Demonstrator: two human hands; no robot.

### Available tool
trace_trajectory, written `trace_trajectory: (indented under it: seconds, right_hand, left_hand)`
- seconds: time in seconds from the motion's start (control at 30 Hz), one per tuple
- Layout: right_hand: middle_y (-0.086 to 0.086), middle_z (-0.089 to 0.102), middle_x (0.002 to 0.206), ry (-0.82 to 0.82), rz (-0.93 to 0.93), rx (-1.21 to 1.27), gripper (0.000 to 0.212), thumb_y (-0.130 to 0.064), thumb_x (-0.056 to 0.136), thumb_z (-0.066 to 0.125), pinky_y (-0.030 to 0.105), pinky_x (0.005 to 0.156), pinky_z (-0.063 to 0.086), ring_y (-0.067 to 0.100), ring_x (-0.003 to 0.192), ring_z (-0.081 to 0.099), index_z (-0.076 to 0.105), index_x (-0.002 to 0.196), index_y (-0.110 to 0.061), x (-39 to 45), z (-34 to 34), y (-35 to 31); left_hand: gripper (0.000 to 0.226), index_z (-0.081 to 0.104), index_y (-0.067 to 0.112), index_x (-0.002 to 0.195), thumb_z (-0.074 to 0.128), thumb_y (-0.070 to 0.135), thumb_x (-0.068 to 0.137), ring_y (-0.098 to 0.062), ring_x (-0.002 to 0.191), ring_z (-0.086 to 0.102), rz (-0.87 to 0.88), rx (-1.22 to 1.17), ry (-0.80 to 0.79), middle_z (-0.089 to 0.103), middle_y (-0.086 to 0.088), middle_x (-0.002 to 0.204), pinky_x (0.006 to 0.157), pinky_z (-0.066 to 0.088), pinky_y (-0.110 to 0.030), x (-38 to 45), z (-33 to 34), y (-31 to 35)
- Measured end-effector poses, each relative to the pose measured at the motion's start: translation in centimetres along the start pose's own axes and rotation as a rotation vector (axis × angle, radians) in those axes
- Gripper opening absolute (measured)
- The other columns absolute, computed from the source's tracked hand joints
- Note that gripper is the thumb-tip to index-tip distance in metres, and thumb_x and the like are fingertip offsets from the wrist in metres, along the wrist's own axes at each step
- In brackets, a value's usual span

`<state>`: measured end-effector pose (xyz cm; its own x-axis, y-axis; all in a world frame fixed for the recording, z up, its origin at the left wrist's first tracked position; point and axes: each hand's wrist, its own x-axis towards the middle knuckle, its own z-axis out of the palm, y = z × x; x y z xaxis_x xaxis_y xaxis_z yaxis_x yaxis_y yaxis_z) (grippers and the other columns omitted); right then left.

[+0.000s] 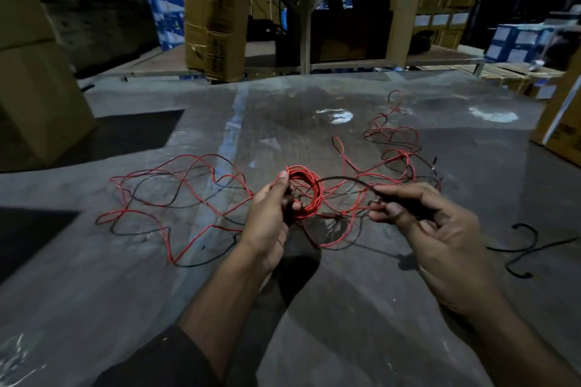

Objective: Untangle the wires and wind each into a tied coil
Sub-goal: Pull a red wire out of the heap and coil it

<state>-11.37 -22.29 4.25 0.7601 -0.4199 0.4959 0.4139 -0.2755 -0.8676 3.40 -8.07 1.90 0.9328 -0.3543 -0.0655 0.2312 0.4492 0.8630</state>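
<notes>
Loose red and black wires point(176, 195) sprawled on the floor point(94, 292) at left; your left hand point(270, 217) gripped the red coil point(303, 195) mid-frame, your right hand point(434, 229), apart, pinched a black wire point(345, 181).

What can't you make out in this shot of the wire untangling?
Head view only:
- Red coil: its near-left part is hidden behind the left hand; tied or not, cannot tell.
- Black wire: its end is hidden inside the right hand.
- Loose tangle: dim light; which strands join cannot be traced.
</notes>
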Motion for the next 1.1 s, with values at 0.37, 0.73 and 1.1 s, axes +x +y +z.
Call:
trace_trajectory:
  seconds: [0.37, 0.73, 1.1]
  right_hand:
    - [-0.003, 0.061, 0.095, -0.275, -0.467, -0.872, 0.03, 0.001, 0.08, 0.072, 0.031, 0.076, 0.05, 0.016, 0.091, 0.06, 0.074, 0.105, -0.014, 1.5, 0.4, 1.3]
    - [0.001, 0.065, 0.101, -0.301, -0.611, -1.052, 0.015, -0.009, 0.089, 0.068, 0.039, 0.076, 0.053, 0.023, 0.097, 0.059, 0.068, 0.104, -0.01, 1.3, 2.7, 1.1]
    - [0.002, 0.07, 0.102, 0.276, 0.154, -0.057, 0.029, 0.006, 0.081, 0.073, 0.017, 0.078, 0.055, 0.006, 0.091, 0.07, 0.07, 0.098, -0.018, 3.0, 3.8, 1.7]
  left_hand:
    - [0.014, 0.063, 0.011, 0.093, 0.065, 0.025, 0.094, -0.021, 0.075, 0.06, 0.051, 0.173, -0.062, 0.062, -0.008, 0.078, 0.081, 0.054, -0.041, -0.3, 0.2, -0.9]
    - [0.012, 0.068, 0.009, 0.093, 0.074, 0.01, 0.083, -0.029, 0.088, 0.067, 0.132, 0.283, 0.057, 0.072, -0.019, 0.093, 0.087, 0.056, -0.054, 0.1, -0.1, -1.7]
    - [0.014, 0.068, 0.018, 0.09, 0.068, 0.003, 0.09, -0.015, 0.084, 0.07, 0.292, 0.441, -0.019, 0.074, -0.005, 0.088, 0.077, 0.058, -0.027, -1.7, 1.0, -1.3]
